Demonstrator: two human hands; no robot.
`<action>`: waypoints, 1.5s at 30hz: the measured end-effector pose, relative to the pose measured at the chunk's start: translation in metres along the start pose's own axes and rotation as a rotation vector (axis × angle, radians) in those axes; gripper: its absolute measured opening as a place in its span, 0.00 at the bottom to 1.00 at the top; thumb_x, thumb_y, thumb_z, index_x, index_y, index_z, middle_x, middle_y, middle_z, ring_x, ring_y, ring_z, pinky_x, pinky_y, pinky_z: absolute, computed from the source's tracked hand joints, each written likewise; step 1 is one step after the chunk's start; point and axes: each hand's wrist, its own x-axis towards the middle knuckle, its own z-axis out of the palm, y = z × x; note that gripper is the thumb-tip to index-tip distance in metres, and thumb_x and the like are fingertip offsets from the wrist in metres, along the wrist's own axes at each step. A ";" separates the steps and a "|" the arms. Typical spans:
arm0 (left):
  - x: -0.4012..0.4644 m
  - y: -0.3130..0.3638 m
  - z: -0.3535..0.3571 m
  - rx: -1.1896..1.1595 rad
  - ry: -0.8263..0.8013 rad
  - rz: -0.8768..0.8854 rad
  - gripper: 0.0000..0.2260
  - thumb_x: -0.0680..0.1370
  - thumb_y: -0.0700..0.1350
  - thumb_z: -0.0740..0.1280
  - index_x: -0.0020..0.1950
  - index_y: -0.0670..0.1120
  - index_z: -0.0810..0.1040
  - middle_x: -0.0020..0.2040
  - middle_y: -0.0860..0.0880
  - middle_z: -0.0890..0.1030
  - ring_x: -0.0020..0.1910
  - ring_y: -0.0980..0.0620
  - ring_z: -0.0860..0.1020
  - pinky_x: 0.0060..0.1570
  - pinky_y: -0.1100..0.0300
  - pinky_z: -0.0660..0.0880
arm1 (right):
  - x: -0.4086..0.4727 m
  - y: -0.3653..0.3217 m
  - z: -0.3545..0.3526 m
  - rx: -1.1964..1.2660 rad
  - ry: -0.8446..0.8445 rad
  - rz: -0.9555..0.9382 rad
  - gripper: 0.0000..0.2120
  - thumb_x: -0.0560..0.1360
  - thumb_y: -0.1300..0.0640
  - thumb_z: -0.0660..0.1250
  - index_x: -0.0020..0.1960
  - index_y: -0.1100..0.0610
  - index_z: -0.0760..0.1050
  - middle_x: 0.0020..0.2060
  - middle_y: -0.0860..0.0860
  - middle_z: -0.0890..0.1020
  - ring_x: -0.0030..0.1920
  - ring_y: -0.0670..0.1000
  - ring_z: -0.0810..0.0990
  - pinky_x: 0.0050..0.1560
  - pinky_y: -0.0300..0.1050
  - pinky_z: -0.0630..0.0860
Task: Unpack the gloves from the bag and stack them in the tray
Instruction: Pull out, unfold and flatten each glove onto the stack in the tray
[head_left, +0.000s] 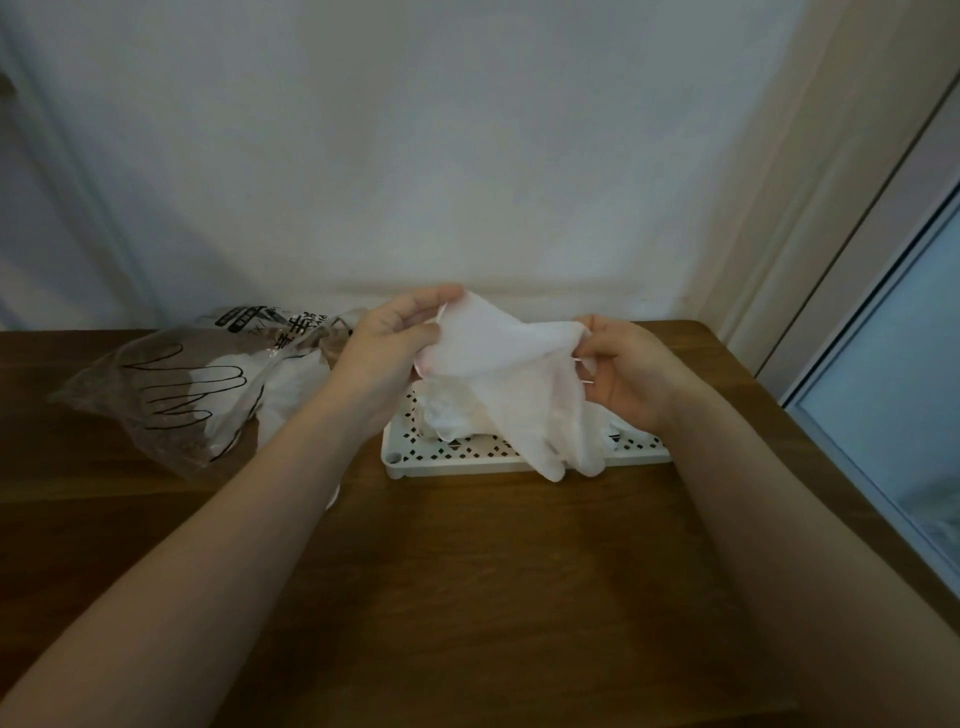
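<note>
A thin translucent white glove (498, 364) is stretched between both hands above the white perforated tray (467, 460). My left hand (384, 348) pinches its left edge. My right hand (623, 369) grips its right edge, and the glove's fingers hang down over the tray's front rim. More white gloves (452, 413) lie crumpled in the tray, partly hidden by the held one. The clear plastic bag (171, 384), printed with a black hand outline, lies on its side to the left with white gloves still inside.
Everything rests on a brown wooden table (467, 571) pushed against a white wall. A window frame (857, 415) borders the table's right side. A bit of white glove (332, 496) shows under my left forearm.
</note>
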 end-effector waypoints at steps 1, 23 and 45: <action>0.000 -0.001 0.002 -0.017 0.007 0.002 0.17 0.77 0.30 0.56 0.55 0.46 0.78 0.51 0.52 0.80 0.42 0.58 0.79 0.35 0.67 0.74 | -0.001 0.000 0.000 -0.001 0.013 0.001 0.14 0.72 0.75 0.51 0.41 0.59 0.70 0.25 0.53 0.68 0.26 0.47 0.70 0.31 0.40 0.75; 0.010 -0.004 0.021 0.181 -0.111 -0.137 0.12 0.81 0.51 0.58 0.49 0.45 0.77 0.44 0.49 0.80 0.45 0.51 0.79 0.50 0.58 0.76 | -0.012 -0.011 -0.040 -0.200 -0.141 0.087 0.09 0.67 0.61 0.69 0.45 0.63 0.76 0.31 0.51 0.73 0.31 0.46 0.68 0.37 0.37 0.74; 0.077 0.030 0.070 0.287 -0.060 0.181 0.04 0.81 0.44 0.59 0.50 0.45 0.68 0.48 0.49 0.72 0.50 0.52 0.75 0.47 0.63 0.78 | 0.025 -0.053 -0.053 -0.627 0.498 -0.576 0.09 0.82 0.53 0.53 0.58 0.55 0.67 0.46 0.45 0.74 0.45 0.44 0.73 0.46 0.34 0.71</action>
